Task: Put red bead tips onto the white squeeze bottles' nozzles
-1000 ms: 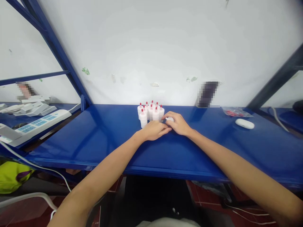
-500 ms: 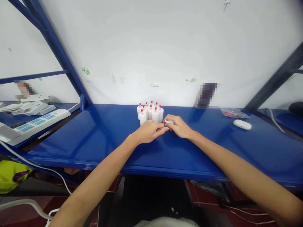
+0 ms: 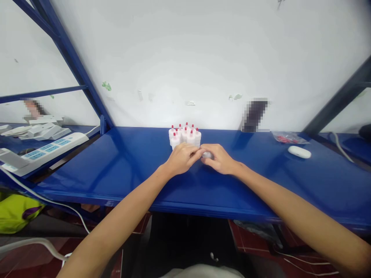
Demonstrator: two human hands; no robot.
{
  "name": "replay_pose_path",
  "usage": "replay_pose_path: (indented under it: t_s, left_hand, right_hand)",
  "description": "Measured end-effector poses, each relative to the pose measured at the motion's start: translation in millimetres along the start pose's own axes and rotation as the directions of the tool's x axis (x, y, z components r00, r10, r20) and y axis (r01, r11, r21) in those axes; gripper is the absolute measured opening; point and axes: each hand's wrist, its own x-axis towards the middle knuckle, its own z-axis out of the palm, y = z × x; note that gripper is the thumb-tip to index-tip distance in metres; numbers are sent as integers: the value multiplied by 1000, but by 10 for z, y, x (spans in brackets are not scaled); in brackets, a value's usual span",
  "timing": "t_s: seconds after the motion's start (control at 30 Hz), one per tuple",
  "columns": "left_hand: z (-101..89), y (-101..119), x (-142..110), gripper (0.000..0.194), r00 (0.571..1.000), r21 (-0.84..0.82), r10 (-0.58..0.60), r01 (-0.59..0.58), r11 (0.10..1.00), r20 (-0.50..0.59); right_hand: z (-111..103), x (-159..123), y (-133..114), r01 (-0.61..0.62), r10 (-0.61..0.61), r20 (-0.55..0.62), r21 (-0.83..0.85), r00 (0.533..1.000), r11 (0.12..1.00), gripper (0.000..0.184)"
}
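A small white bottle (image 3: pixel 207 155), mostly covered by fingers, lies in the grip of my right hand (image 3: pixel 218 158). My left hand (image 3: pixel 182 157) meets it from the other side, thumb and fingers pinched together at the bottle's end; whatever is between them is hidden. Just behind my left hand, several white bottles (image 3: pixel 189 139) with red tips stand upright in a tight cluster. My left hand covers the lower part of the front ones.
The blue tabletop (image 3: pixel 130 166) runs back to a white wall. At the right lie a clear bag of red pieces (image 3: pixel 290 138) and a white rounded case (image 3: pixel 299 152). A white power strip (image 3: pixel 55 148) and white boxes (image 3: pixel 48 128) sit at the left, beyond the blue frame.
My right hand has turned the white bottle, so a rounder part of it shows. The fingers of both hands have drawn closer together. The bottle cluster stands as before.
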Motion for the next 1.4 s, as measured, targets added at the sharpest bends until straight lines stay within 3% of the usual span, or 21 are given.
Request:
replay_pose_path:
  t_s: [0.17,0.37,0.7,0.93,1.1,1.27,1.4]
  left_hand:
    - [35,4,-12,46,998,-20,0,1,1000,70]
    - [94,-18,-19,33,989,103,-10,-5,995,147]
    - [120,-61,-13,36,970,115,9,-38,993,245]
    - [119,16,-2,35,971,106,42,-68,992,237]
    - [127,6,0,35,971,122,22,-53,991,240]
    - [96,9,10,29,974,-64,3,12,998,227]
    - [29,60,44,43,964,-353,-167,232,906,205]
  right_hand:
    - [-37,-25,30,77,-81,41,96,996,992,29]
    - [-34,-44,40,-36,32,118,32,992,999,45]
    - [-12,-31,60,-139,142,171,-31,975,990,43]
    - [-44,-28,20,-170,134,242,137,961,976,42]
    - [-13,-27,24,-152,122,237,111,964,982,35]
    - [20,-25,54,-113,97,180,84,979,990,38]
    - [10,-20,158,-169,164,50,122,985,978,47]
